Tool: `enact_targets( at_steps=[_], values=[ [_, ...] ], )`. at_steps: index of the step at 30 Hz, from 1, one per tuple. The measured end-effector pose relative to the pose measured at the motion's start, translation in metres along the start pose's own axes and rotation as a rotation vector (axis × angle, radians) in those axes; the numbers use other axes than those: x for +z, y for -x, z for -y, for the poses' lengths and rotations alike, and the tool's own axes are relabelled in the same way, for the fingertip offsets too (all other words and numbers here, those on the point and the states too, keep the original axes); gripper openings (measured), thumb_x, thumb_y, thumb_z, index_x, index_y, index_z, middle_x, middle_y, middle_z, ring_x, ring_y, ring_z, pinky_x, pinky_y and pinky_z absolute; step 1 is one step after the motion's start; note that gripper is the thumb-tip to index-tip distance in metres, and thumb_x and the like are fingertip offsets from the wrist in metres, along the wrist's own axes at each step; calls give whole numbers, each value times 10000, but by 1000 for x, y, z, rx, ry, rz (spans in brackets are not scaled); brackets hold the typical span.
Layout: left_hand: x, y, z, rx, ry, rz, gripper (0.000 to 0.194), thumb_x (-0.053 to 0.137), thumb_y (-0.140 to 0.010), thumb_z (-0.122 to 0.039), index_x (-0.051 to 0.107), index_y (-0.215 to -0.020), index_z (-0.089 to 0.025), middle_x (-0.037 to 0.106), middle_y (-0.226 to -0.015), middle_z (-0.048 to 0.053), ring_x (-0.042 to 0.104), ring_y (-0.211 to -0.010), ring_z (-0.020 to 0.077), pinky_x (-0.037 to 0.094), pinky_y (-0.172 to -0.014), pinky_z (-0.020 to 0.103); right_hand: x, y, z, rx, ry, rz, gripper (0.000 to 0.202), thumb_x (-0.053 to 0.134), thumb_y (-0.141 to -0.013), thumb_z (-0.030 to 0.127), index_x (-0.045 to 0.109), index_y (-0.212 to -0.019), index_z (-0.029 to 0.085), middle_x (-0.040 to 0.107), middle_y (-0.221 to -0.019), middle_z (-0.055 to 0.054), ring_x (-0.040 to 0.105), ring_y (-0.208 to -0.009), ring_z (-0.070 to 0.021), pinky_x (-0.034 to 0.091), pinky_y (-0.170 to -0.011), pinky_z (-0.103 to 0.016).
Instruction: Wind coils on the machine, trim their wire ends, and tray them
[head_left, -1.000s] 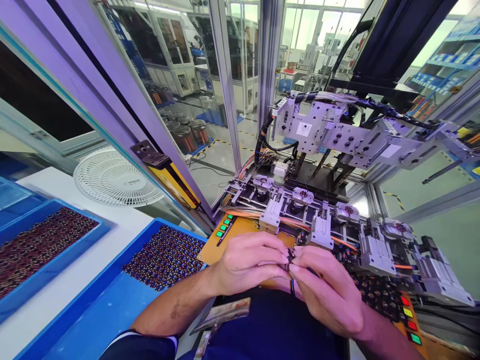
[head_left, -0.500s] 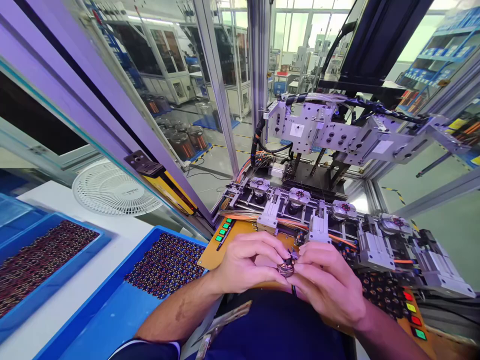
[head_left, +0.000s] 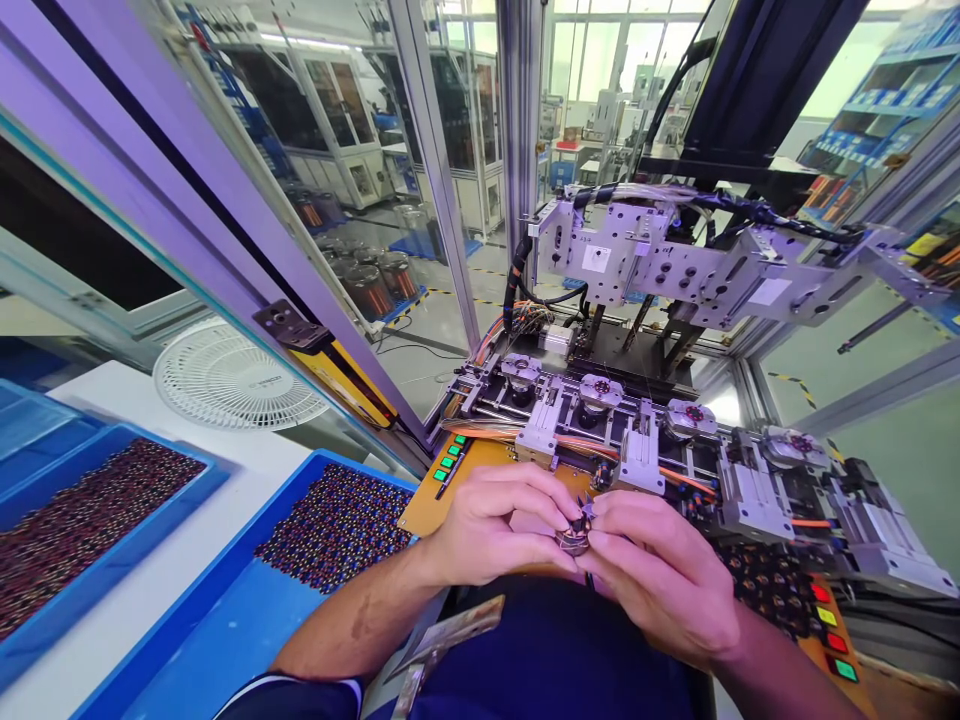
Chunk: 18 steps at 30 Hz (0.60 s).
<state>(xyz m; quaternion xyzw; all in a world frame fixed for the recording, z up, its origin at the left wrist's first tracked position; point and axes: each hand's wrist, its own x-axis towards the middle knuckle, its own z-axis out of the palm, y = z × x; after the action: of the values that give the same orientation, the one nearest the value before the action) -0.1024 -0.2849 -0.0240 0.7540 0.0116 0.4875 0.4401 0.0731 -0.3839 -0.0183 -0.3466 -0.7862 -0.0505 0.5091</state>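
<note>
In front of my body, both hands hold one small wound motor stator, a dark round part with pointed black prongs on top and wire around it. My left hand pinches it from the left between thumb and fingertips. From the right, the thumb and fingers of my right hand close on the same part. Fingertips cover much of it. Just beyond the hands is a machine fixture with a row of round metal stations and grey clamp blocks.
At left, blue trays hold many small dark parts, and a white fan lies behind them. Green buttons line the orange panel's left; coloured buttons its right. More dark parts lie right. A plated gantry hangs above.
The view has shifted very slightly. My fingers keep hold of the stator in nearly the same place, with only a small shift of the right hand.
</note>
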Motion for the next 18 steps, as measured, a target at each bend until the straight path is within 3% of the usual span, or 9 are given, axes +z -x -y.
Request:
enact_targets(
  at_steps=[11,18],
  values=[
    [-1,-1,-2,-15,-37,-5,220,851,-633,-163,700,-788,-124,740,-797,85,725,-708,163,618,-677,262,0,-5,-1,-16,-17,41,189,659,-843,19,643,-1025,66,657,-913,-106,638,-948,-209,616,-798,-359],
    [-8,1,-5,180,-229,38,163,735,-770,-78,680,-918,-120,703,-991,133,718,-897,180,621,-783,283,1,-1,-4,31,154,-104,354,734,-792,53,574,-1103,103,604,-987,-98,644,-993,-211,609,-864,-368]
  ],
)
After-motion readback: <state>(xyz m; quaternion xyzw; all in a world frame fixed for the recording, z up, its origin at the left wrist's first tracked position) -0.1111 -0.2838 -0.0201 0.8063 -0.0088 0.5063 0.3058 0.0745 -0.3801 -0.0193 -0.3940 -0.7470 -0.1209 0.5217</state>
